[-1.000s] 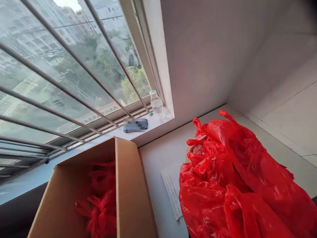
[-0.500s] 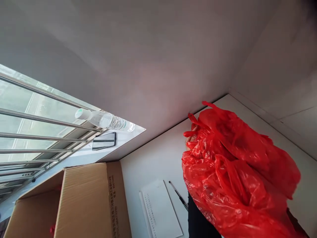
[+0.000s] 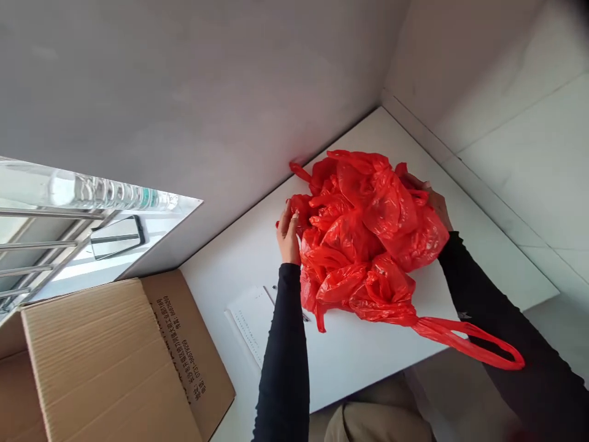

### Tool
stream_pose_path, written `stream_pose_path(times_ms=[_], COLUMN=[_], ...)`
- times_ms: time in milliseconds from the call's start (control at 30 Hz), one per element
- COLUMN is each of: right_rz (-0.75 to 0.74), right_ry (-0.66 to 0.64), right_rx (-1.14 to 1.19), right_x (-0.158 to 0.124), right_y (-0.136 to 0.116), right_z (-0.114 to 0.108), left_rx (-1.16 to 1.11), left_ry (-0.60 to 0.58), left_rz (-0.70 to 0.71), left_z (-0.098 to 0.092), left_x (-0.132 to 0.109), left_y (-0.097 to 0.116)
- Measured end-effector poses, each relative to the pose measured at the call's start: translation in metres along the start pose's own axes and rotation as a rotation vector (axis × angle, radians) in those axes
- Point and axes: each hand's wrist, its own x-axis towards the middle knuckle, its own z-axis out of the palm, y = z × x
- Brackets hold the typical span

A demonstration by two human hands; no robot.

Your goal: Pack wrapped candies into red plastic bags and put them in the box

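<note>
A heap of crumpled red plastic bags (image 3: 368,239) lies on the white table (image 3: 377,356). My left hand (image 3: 288,236) presses against the heap's left side, fingers curled into the plastic. My right hand (image 3: 432,199) holds the heap's far right side, mostly hidden behind the bags. One bag handle (image 3: 473,344) hangs over the table's near edge. Both arms wear black sleeves.
An open cardboard box (image 3: 110,362) stands at the left below the table corner. A white ruled sheet (image 3: 251,319) and a pen lie on the table beside my left forearm. A phone (image 3: 117,236) and a water bottle (image 3: 105,193) rest on the window sill. Walls close the table's far sides.
The bundle of red bags, held up near the camera before, has come down onto the table. The view has swung right, away from the window and box.
</note>
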Motion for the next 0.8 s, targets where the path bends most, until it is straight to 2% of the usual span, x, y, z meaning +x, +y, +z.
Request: stream_pose_path(times_ms=[133, 267, 433, 567, 633, 733, 800], right_rz=[0.051, 0.092, 0.18, 0.259, 0.298, 0.339, 0.38], right_ry=[0.132, 0.274, 0.364, 0.335, 0.375, 0.61, 0.788], right_rx=[0.025, 0.124, 0.16, 0.102, 0.043, -0.086, -0.165], right_x=[-0.036, -0.101, -0.19, -0.238, -0.258, -0.296, -0.328], right_y=[0.012, 0.04, 0.07, 0.079, 0.084, 0.094, 0.1], right_z=[-0.028, -0.038, -0.035, -0.034, -0.04, -0.052, -0.053], left_rx=[0.113, 0.243, 0.369, 0.428, 0.438, 0.431, 0.446], left_ry=[-0.001, 0.081, 0.135, 0.054, -0.02, -0.121, -0.139], left_rz=[0.024, 0.02, -0.047, -0.064, -0.089, -0.143, -0.191], left_z=[-0.023, -0.051, -0.084, -0.104, -0.115, -0.14, -0.16], left_x=[-0.024, -0.073, -0.168, -0.251, -0.291, -0.348, -0.376], left_y=[0.012, 0.021, 0.003, -0.018, -0.021, -0.014, -0.007])
